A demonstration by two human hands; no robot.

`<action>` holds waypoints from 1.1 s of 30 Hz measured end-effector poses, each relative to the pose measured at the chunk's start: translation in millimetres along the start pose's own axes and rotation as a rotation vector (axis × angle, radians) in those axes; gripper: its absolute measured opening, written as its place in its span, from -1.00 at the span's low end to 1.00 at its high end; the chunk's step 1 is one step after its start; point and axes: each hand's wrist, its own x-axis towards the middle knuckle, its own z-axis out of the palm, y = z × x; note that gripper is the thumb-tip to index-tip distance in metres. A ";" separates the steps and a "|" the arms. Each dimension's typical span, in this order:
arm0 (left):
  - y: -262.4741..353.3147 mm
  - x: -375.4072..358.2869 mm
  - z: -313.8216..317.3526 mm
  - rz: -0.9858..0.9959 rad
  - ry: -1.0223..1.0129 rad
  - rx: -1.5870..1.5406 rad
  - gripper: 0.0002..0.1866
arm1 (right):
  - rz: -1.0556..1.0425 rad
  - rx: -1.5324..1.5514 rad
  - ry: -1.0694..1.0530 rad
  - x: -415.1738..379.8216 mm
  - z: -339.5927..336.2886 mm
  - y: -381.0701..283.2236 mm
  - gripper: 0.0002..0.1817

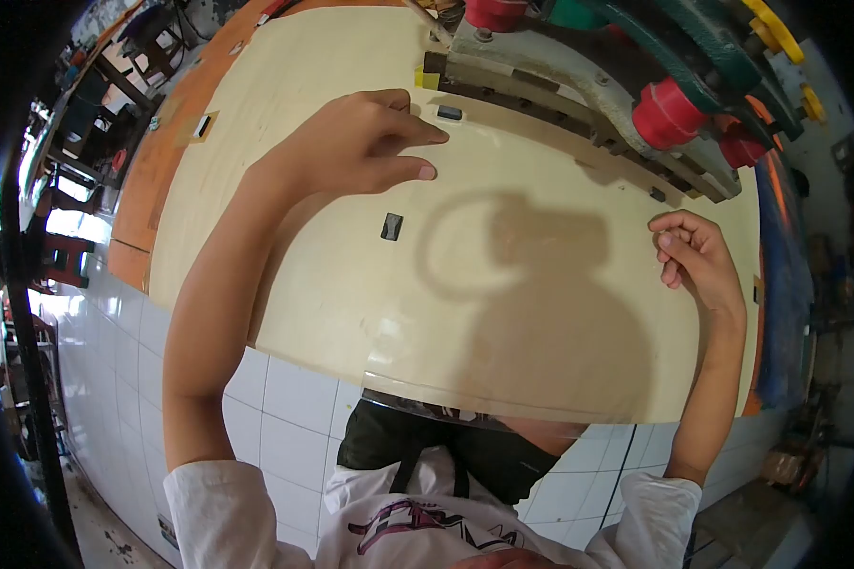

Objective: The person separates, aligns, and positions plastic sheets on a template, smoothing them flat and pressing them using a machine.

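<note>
My left hand (pixel 375 142) is over the pale tabletop (pixel 332 275), thumb and index finger apart with nothing seen between them. Just beyond its fingertips lies a small black piece (pixel 449 112). A second small black piece with a grey middle (pixel 392 227) rests nearer to me. On the right side, my right hand (pixel 697 254) is closed, its thumb pressed towards curled fingers. Whatever it may hold is too small or hidden to make out. At the table's front edge, a clear plastic sheet (pixel 465 410) overhangs slightly.
A machine with a long metal bar (pixel 541 90), red knobs (pixel 669 114) and green arms stands across the back right. Blue material (pixel 786 303) hangs at the right edge. An orange-brown board (pixel 142 223) borders the left. My shadow falls on the tabletop.
</note>
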 end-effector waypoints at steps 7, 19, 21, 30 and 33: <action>1.4 -0.6 -1.5 -0.051 -0.013 -0.035 -0.55 | 0.002 -0.013 0.015 0.5 0.6 -0.7 -0.84; 6.6 1.1 -2.6 -0.106 -0.032 -0.039 -0.57 | 0.025 -0.075 0.162 -3.6 12.7 -5.4 -0.83; 5.2 1.1 -1.3 -0.091 -0.026 -0.044 -0.56 | 0.035 -0.088 0.201 -4.6 15.3 -6.4 -0.82; 7.8 3.7 -1.9 -0.112 -0.051 -0.046 -0.51 | 0.016 -0.148 0.307 -9.0 20.1 -8.7 -0.76; 10.6 3.4 -2.0 -0.123 -0.040 -0.064 -0.53 | 0.022 -0.166 0.313 -8.2 19.4 -7.9 -0.73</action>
